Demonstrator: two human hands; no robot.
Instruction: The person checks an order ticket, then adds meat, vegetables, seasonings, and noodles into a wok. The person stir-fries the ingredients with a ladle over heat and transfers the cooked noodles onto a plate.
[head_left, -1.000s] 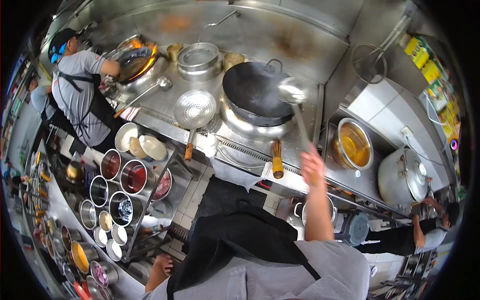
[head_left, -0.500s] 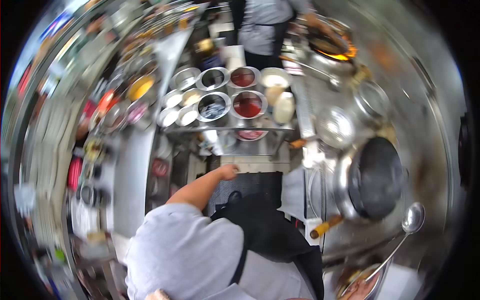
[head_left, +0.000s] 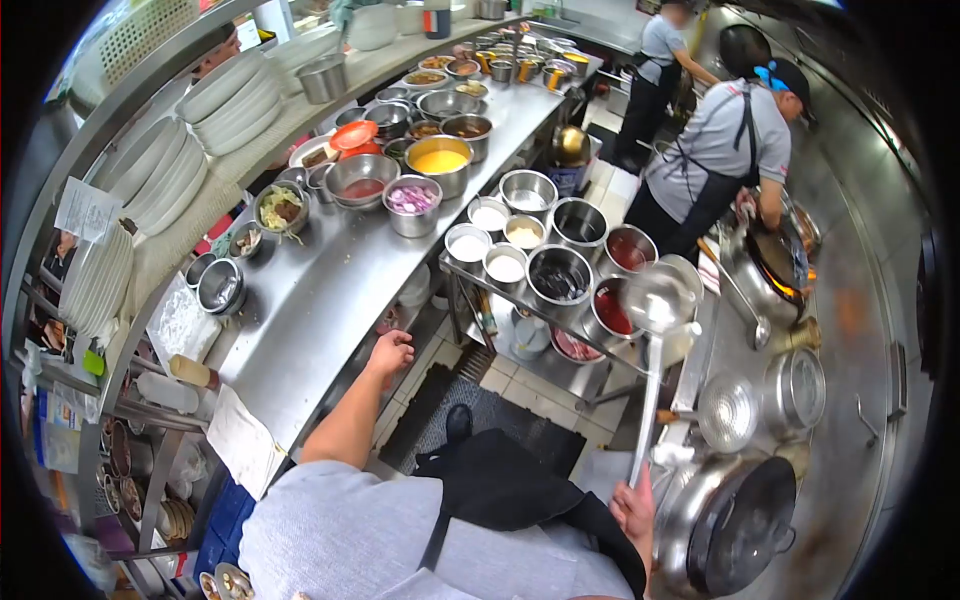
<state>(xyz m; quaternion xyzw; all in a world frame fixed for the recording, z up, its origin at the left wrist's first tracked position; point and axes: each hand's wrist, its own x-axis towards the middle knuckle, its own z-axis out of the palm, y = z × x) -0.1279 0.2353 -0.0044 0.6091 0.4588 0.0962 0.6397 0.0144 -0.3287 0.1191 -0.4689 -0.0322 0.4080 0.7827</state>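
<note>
My right hand (head_left: pixel 632 508) is closed around the handle of a long metal ladle (head_left: pixel 648 400). The handle points away from me, and the round bowl is raised in front of the containers of red sauce (head_left: pixel 612 312). My left hand (head_left: pixel 391 352) hangs in front of me beside the steel counter, with loosely bent fingers and nothing visible in it. Right of the ladle hand stands a large metal pot with a dark wok (head_left: pixel 742 525) resting against it.
A steel counter (head_left: pixel 310 310) on my left carries bowls of chopped onion (head_left: pixel 412 198) and yellow liquid (head_left: pixel 440 160). Plates are stacked on the shelf above. Ahead, a cart bears several seasoning containers. One co-worker (head_left: pixel 715 160) leans over a flaming wok, another stands farther back. A black mat (head_left: pixel 485 415) covers the floor.
My right hand has lifted the ladle from the lower right to in front of me. The view has swung, now showing more of the left counter and the co-workers. My left hand stays empty.
</note>
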